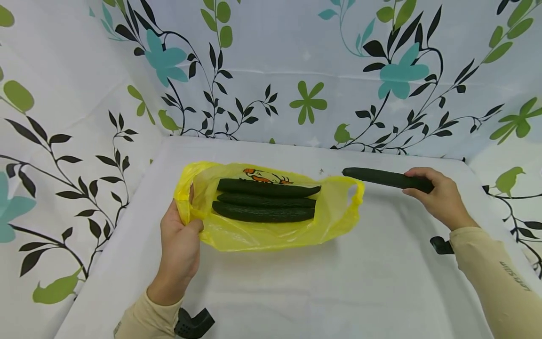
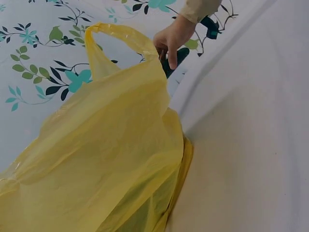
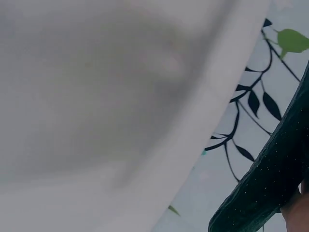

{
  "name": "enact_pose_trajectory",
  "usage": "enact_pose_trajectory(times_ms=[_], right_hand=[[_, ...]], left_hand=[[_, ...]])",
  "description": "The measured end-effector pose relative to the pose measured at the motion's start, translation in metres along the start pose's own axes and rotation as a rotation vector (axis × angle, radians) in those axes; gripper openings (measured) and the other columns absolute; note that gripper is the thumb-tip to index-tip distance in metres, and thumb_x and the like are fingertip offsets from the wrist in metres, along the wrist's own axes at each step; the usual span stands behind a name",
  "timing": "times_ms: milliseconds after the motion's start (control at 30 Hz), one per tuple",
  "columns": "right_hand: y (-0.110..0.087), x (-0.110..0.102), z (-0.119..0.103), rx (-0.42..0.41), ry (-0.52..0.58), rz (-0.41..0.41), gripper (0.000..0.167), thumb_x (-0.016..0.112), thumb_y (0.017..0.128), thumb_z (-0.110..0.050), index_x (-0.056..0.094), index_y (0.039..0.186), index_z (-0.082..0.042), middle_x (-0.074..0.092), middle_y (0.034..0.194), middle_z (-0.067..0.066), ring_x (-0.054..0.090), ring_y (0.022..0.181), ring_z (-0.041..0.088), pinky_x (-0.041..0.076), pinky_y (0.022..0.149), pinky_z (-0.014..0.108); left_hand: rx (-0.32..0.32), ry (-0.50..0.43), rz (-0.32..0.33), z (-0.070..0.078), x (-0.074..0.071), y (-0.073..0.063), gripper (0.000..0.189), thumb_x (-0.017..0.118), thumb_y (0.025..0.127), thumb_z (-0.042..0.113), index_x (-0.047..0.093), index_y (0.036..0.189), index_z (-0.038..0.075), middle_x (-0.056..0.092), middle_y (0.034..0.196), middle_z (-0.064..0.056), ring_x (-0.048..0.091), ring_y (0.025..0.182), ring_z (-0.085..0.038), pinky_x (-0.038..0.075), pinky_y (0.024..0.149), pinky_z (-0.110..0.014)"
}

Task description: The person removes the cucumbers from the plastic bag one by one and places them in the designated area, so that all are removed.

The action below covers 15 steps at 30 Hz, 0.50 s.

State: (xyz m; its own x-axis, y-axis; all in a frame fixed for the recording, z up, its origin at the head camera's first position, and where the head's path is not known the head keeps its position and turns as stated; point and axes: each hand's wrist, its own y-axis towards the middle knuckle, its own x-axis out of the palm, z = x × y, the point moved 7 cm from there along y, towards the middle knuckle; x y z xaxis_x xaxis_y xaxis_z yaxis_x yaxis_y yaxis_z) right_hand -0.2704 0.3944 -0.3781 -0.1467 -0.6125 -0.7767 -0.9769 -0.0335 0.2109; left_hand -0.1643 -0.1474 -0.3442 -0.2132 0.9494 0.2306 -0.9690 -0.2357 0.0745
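In the head view my left hand [image 1: 179,240] grips the left rim of a yellow plastic bag [image 1: 262,238], thumb outside. The bag's mouth faces me, and several dark green cucumbers [image 1: 264,213] lie side by side within it. To the right, my right hand [image 1: 440,195] pinches one end of another cucumber [image 1: 383,177] between thumb and fingers. Its far tip is just above the bag's right handle [image 1: 357,197]. The left wrist view has the bag's outer side [image 2: 111,140] across it. Close up in the right wrist view is the held cucumber [image 3: 265,183], with little of the hand showing.
A white-covered table [image 1: 338,292] lies under the bag. Behind it hangs a white curtain [image 1: 271,56] printed with leaves, flowers and birds, which also runs along the left and right sides. Black wrist-camera mounts [image 1: 194,322] stick out from both wrists.
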Motion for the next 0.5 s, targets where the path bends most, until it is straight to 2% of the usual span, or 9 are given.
enact_pose_trajectory(times_ms=[67,167,233,300,500], right_hand=[[0.001,0.004,0.004,0.001,-0.014,-0.021,0.043,0.079,0.088,-0.014,0.064,0.128,-0.011,0.059,0.132,0.016,0.051,0.114,0.032,0.038,0.086,0.016],[0.001,0.009,0.010,0.009,-0.016,-0.042,0.043,0.079,0.088,-0.012,0.063,0.128,-0.010,0.058,0.133,0.018,0.050,0.119,0.039,0.042,0.095,0.037],[0.001,0.011,0.013,0.004,-0.017,-0.052,0.043,0.079,0.088,-0.010,0.063,0.128,-0.008,0.058,0.133,0.020,0.048,0.122,0.041,0.041,0.098,0.052],[0.002,0.012,0.015,-0.012,-0.021,-0.059,0.043,0.079,0.088,-0.008,0.063,0.127,-0.006,0.058,0.133,0.021,0.047,0.123,0.043,0.038,0.098,0.061],[0.008,0.018,0.018,-0.060,-0.034,-0.091,0.042,0.078,0.086,-0.002,0.064,0.125,-0.004,0.059,0.130,0.022,0.047,0.124,0.044,0.036,0.100,0.064]], left_hand=[[-0.005,0.004,0.000,0.000,-0.001,0.000,0.075,0.028,0.080,-0.026,0.034,0.150,-0.001,0.040,0.146,-0.010,0.042,0.133,-0.026,0.044,0.104,-0.030],[-0.012,0.012,-0.008,0.000,-0.001,0.000,0.075,0.029,0.081,-0.026,0.032,0.152,-0.002,0.039,0.148,-0.009,0.041,0.134,-0.026,0.041,0.107,-0.034],[-0.010,0.017,-0.012,0.000,0.000,-0.001,0.075,0.029,0.081,-0.026,0.032,0.152,-0.002,0.039,0.148,-0.008,0.041,0.134,-0.026,0.040,0.107,-0.034],[-0.003,0.018,-0.015,0.000,0.000,0.000,0.074,0.029,0.081,-0.025,0.033,0.151,-0.002,0.040,0.148,-0.008,0.042,0.133,-0.026,0.041,0.107,-0.035],[0.012,0.013,-0.009,0.000,0.002,0.001,0.073,0.030,0.082,-0.026,0.036,0.149,-0.001,0.043,0.145,-0.009,0.043,0.131,-0.028,0.044,0.104,-0.031]])
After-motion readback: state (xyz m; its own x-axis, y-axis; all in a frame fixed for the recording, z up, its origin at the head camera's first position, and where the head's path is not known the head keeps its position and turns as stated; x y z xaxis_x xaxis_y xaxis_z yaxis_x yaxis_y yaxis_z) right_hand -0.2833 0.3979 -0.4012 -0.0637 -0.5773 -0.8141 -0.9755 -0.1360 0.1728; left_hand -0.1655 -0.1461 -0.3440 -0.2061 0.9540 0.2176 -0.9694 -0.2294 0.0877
